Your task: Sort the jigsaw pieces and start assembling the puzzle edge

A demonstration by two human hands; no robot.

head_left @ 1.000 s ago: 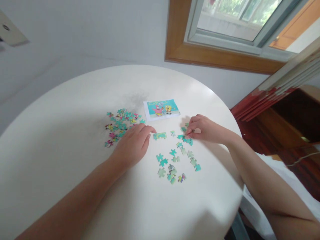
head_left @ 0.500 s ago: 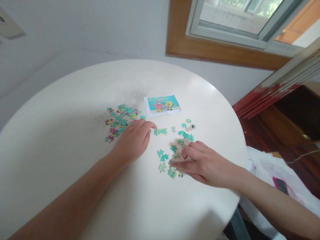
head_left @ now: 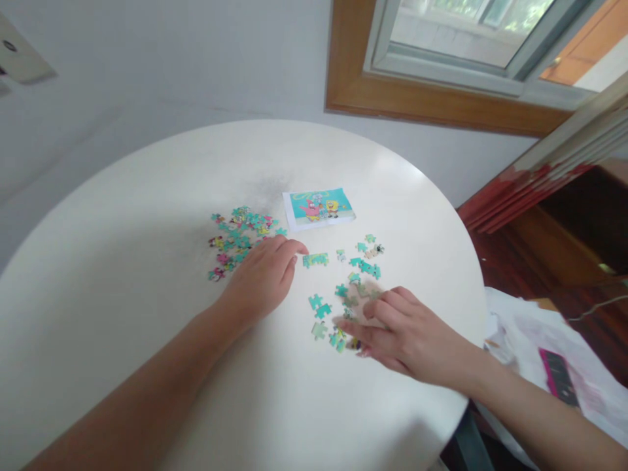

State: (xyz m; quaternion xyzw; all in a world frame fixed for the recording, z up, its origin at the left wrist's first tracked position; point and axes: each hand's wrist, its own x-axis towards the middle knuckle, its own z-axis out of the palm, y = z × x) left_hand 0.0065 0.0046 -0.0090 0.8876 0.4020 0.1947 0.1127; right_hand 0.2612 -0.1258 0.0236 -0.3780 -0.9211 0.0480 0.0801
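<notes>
My left hand (head_left: pixel 265 271) rests on the table with its index finger stretched to the left end of a short joined strip of puzzle pieces (head_left: pixel 315 260). Its other fingers are partly hidden, and I see nothing held in it. My right hand (head_left: pixel 402 330) reaches over a scatter of loose green and teal puzzle pieces (head_left: pixel 320 307), its fingers apart and its index fingertip at a few small pieces (head_left: pixel 338 339). Part of the scatter lies hidden under that hand. Beyond it sit a joined teal group (head_left: pixel 366 267) and one single piece (head_left: pixel 341 254).
A heap of mixed puzzle pieces (head_left: pixel 238 235) lies left of my left hand. Behind the strip is a cartoon picture sheet (head_left: pixel 321 208). The round white table (head_left: pixel 122 275) meets a wall and window frame (head_left: pixel 441 116). White bags (head_left: pixel 520 327) lie off its right edge.
My right hand has shifted slightly toward me and lifted its curled fingers off some pieces, uncovering more of the scatter. My left hand stays at the strip.
</notes>
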